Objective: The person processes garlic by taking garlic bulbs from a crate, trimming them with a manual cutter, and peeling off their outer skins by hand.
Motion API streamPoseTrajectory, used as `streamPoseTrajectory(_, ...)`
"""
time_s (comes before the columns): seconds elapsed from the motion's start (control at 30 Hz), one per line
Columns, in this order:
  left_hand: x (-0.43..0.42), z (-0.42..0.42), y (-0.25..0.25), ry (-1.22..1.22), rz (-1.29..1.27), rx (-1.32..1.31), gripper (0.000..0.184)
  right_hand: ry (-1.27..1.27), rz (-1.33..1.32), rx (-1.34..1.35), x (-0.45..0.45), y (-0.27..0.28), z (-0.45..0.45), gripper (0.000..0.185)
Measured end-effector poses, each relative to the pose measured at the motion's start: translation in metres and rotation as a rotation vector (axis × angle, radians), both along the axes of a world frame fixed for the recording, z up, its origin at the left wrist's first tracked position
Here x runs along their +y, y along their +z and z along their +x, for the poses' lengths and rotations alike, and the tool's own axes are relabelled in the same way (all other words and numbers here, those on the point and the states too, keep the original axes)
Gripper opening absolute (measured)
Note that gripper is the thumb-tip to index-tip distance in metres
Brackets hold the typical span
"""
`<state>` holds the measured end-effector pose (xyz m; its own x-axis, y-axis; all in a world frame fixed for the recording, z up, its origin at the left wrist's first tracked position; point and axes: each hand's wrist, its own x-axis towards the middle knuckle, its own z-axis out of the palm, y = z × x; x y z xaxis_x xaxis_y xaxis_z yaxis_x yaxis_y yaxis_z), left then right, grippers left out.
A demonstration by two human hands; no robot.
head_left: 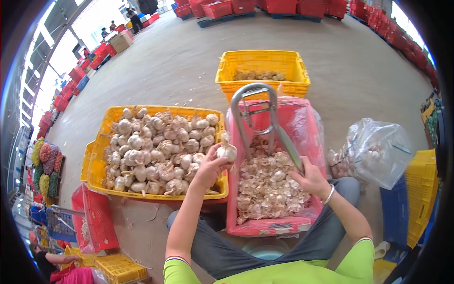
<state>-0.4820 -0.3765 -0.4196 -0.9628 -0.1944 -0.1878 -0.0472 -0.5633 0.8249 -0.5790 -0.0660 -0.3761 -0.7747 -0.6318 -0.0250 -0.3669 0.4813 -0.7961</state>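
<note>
A whole garlic bulb [227,152], stem pointing up, is pinched in the fingers of my left hand [212,165]. That hand is over the right edge of a yellow crate [102,142] heaped with garlic bulbs [156,149]. My right hand [311,180], with a bracelet at the wrist, is wrapped around the lower end of a grey metal lever handle [286,144]. The lever belongs to a curved metal frame [239,116] standing over a pink-red, plastic-lined crate [231,203]. Loose cloves and papery skins [269,189] fill that crate's near part.
Behind the pink-red crate stands another yellow crate [262,85] with some brownish contents. A clear plastic bag [380,151] lies to the right, near yellow and blue crates [421,199]. A red crate [94,217] and another person [56,262] are at lower left.
</note>
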Motion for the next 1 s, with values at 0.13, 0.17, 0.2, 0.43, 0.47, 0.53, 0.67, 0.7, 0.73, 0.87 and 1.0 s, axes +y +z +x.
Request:
streamPoseTrajectory(0.13,0.048,-0.025,0.000,-0.105,-0.273,-0.016,0.055,-0.023,-0.062,-0.149,0.001,0.025,0.006,0.038)
streamPoseTrajectory(0.17,0.059,-0.032,0.000,-0.088,-0.343,-0.006,0.057,-0.021,-0.073,-0.178,0.000,0.035,0.007,0.037)
streamPoseTrajectory(0.2,0.067,-0.036,0.002,-0.095,-0.438,-0.007,0.058,-0.017,-0.085,-0.178,0.001,0.042,0.009,0.036)
streamPoseTrajectory(0.43,0.094,-0.058,-0.003,0.029,-0.386,0.071,0.062,-0.052,-0.110,-0.104,0.003,0.037,0.012,0.025)
streamPoseTrajectory(0.47,0.095,-0.059,0.000,0.031,-0.395,0.055,0.061,-0.055,-0.084,-0.132,0.003,0.037,0.011,0.024)
streamPoseTrajectory(0.53,0.097,-0.056,0.006,-0.005,-0.437,0.037,0.063,-0.064,-0.106,-0.167,0.003,0.044,0.013,0.023)
streamPoseTrajectory(0.67,0.100,-0.049,0.000,-0.057,-0.573,0.107,0.067,-0.055,-0.138,-0.246,0.008,0.058,0.013,0.025)
streamPoseTrajectory(0.7,0.102,-0.046,0.007,-0.071,-0.562,0.104,0.067,-0.052,-0.134,-0.257,0.008,0.057,0.012,0.025)
streamPoseTrajectory(0.73,0.102,-0.046,0.016,-0.044,-0.453,0.106,0.066,-0.049,-0.128,-0.267,0.009,0.056,0.011,0.025)
streamPoseTrajectory(0.87,0.088,-0.052,0.015,0.073,-0.230,0.046,0.063,-0.046,-0.124,-0.284,0.010,0.052,0.011,0.026)
streamPoseTrajectory(1.0,0.088,-0.054,0.011,0.092,-0.186,0.071,0.062,-0.073,-0.134,-0.192,0.003,0.035,0.011,0.025)
